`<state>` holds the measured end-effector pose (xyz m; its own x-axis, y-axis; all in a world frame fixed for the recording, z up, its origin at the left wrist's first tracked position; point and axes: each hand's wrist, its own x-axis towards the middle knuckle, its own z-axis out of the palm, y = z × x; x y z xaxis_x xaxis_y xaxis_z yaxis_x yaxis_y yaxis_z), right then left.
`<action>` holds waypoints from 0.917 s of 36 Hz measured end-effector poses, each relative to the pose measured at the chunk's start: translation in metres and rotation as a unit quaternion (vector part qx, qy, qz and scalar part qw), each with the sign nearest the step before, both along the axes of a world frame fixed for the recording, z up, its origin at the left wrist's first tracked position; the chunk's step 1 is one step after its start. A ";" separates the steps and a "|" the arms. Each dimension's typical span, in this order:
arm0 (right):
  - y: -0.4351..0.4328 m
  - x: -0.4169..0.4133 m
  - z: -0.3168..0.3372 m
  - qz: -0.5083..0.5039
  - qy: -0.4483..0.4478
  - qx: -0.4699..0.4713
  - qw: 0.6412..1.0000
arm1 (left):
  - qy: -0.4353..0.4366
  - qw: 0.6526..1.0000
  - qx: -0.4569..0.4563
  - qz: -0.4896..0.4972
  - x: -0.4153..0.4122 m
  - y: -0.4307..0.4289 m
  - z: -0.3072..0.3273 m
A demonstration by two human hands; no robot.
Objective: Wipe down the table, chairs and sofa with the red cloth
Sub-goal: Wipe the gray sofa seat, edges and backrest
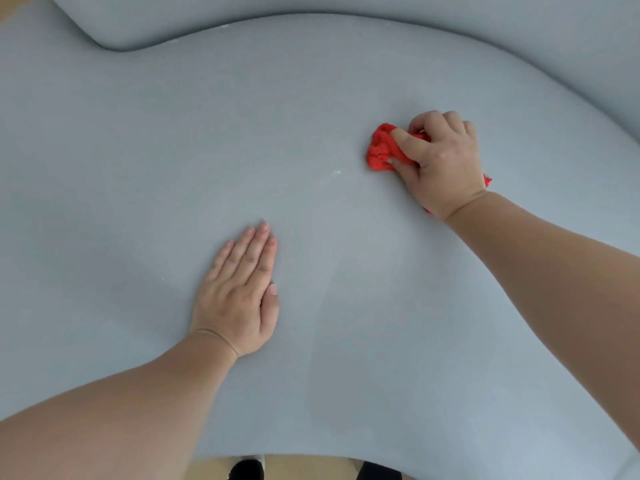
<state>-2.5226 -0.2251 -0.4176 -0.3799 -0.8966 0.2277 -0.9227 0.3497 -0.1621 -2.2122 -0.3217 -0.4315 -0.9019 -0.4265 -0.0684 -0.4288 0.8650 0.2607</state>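
Observation:
A grey-blue sofa seat [138, 150] fills almost the whole view. My right hand [443, 164] grips the bunched red cloth [381, 150] and holds it down on the seat at the right of centre; part of the cloth is hidden under my palm, and a bit shows at my wrist. My left hand [239, 292] lies flat on the seat with straight fingers, lower and to the left, holding nothing. A small white speck [336, 172] sits on the fabric just left of the cloth.
The sofa's rounded backrest [311, 8] runs along the top. The seat's front edge curves along the bottom, with a strip of light floor [304, 467] and dark shoes [246, 470] below it.

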 end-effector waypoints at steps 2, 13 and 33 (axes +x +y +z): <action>-0.001 -0.004 -0.002 0.010 -0.001 -0.002 1.000 | -0.003 1.000 -0.002 0.001 0.000 0.000 0.000; -0.031 -0.066 -0.004 -0.014 -0.002 0.022 1.000 | -0.005 1.000 -0.009 -0.003 0.004 0.001 -0.004; -0.074 -0.108 -0.001 -0.082 -0.039 0.028 0.995 | -0.013 1.000 0.016 -0.005 0.004 -0.001 -0.004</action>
<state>-2.6311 -0.2991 -0.4185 -0.5369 -0.8316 0.1422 -0.8377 0.5054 -0.2071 -2.2087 -0.3223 -0.4354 -0.9036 -0.4151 -0.1055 -0.4276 0.8606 0.2767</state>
